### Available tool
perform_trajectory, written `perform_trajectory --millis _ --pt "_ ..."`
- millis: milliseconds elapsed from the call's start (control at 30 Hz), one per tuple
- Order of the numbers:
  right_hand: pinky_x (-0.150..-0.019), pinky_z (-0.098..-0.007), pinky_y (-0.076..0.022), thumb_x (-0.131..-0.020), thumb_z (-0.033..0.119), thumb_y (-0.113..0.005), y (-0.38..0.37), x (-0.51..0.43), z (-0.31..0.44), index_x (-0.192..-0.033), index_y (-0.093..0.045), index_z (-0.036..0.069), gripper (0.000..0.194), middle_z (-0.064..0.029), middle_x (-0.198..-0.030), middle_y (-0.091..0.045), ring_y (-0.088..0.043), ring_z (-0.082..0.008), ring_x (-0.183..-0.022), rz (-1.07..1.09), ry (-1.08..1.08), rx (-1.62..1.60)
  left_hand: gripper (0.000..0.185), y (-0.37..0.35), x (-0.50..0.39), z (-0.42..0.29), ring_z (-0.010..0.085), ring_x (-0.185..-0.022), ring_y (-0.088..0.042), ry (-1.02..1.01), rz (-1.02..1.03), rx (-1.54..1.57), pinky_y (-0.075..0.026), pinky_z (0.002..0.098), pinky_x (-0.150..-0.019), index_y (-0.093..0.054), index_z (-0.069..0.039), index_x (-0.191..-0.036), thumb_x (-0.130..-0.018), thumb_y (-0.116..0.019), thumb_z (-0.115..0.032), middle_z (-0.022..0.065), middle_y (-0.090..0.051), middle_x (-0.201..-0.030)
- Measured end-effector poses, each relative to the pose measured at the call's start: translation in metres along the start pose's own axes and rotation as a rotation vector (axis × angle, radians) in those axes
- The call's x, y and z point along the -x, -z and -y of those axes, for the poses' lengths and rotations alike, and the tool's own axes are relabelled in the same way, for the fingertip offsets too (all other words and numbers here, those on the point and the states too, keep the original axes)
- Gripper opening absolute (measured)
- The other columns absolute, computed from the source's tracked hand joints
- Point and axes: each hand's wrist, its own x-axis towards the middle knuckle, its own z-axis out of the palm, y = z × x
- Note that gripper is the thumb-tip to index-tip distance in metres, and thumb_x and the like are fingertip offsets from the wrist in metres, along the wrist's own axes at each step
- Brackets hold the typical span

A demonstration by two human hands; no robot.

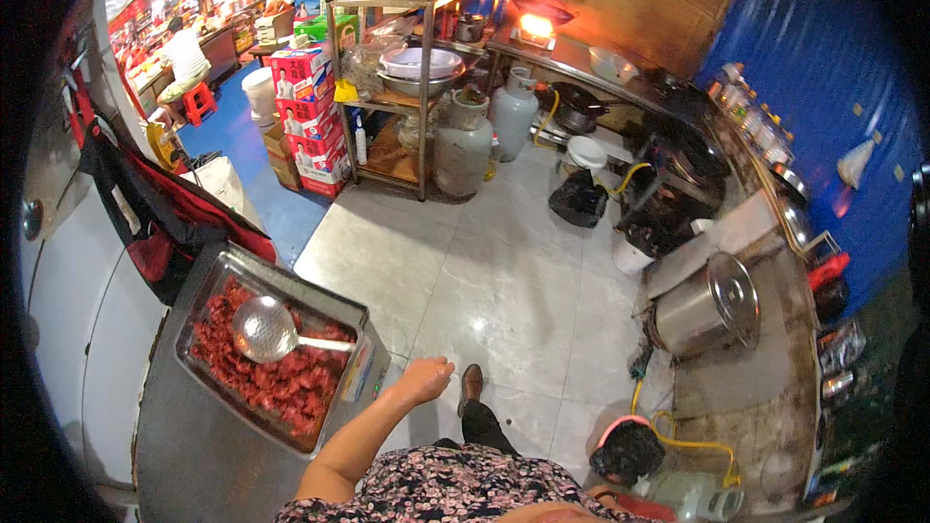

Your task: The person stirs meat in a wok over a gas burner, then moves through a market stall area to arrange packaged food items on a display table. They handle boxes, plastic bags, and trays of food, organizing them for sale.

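My left hand [434, 378] hangs over the tiled floor, its fingers loosely curled together with nothing visible in them. It is just right of a counter end with a clear rectangular tub [341, 309] of chunks of raw red meat [272, 385]. A perforated metal skimmer [265, 329] lies on the meat, its handle pointing right. Part of my right arm [556, 512] shows at the bottom edge; that hand cannot be made out clearly. Near it are a red item [643, 507] and a round container with a black bag [628, 450]. My brown shoe [471, 383] is on the floor ahead.
A metal shelf rack [425, 102] and gas cylinders [463, 152] stand ahead. Flame burns beneath a wok [545, 11]. On the right are a large lidded steel pot [694, 319] and a yellow hose [690, 443]. Stacked boxes [312, 123] and a seated person [185, 58] are upper left.
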Motion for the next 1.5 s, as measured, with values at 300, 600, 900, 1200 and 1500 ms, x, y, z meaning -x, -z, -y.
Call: perform_trajectory --millis 300,600,900,1200,1500 --pt "-0.069 -0.0416 -0.0515 -0.086 0.023 -0.051 0.332 -0.172 -0.005 -0.100 -0.069 0.011 0.026 -0.0085 -0.100 -0.065 -0.063 -0.0263 -0.089 -0.167 0.231 0.491 0.017 0.044 -0.102 0.111 0.0348 -0.082 -0.063 0.336 0.118 -0.068 -0.050 0.0466 -0.069 -0.061 -0.005 -0.086 -0.080 -0.048 -0.014 0.0158 -0.063 -0.088" --pt "-0.054 -0.0350 -0.0506 -0.075 0.002 -0.055 0.760 -0.252 0.203 -0.099 -0.063 0.000 0.025 -0.0142 -0.077 -0.064 -0.063 -0.0233 -0.063 -0.660 0.391 -0.980 0.021 0.087 -0.152 0.232 0.0354 -0.089 -0.061 0.663 0.200 0.067 -0.049 0.0483 -0.073 -0.061 -0.003 -0.091 -0.081 -0.052 -0.019 0.0157 -0.063 -0.095" --pt "-0.057 -0.0365 -0.0499 -0.078 0.026 -0.060 0.857 -0.373 0.193 -0.080 -0.071 0.018 0.014 -0.0066 -0.086 -0.069 -0.066 -0.0201 -0.081 -0.393 0.448 0.975 0.016 0.182 -0.235 0.399 0.0343 -0.085 -0.062 0.725 0.002 0.099 -0.050 0.0470 -0.069 -0.060 -0.005 -0.089 -0.081 -0.051 -0.016 0.0148 -0.062 -0.092" --pt "-0.060 -0.0373 -0.0505 -0.075 0.023 -0.060 0.987 -0.392 0.337 -0.080 -0.070 0.014 0.014 -0.0096 -0.083 -0.067 -0.066 -0.0252 -0.078 -0.224 0.379 0.758 0.015 0.266 -0.270 0.542 0.0350 -0.083 -0.062 0.817 -0.139 0.067 -0.050 0.0470 -0.068 -0.061 -0.005 -0.086 -0.080 -0.050 -0.015 0.0151 -0.063 -0.089" --pt "-0.060 -0.0394 -0.0506 -0.073 0.017 -0.057 1.170 -0.461 0.652 -0.078 -0.068 0.010 0.014 -0.0142 -0.077 -0.066 -0.065 -0.0300 -0.072 -0.446 0.686 0.639 0.016 0.338 -0.203 0.646 0.0347 -0.086 -0.060 1.190 -0.186 0.187 -0.049 0.0469 -0.070 -0.058 -0.004 -0.089 -0.083 -0.054 -0.018 0.0159 -0.061 -0.091"
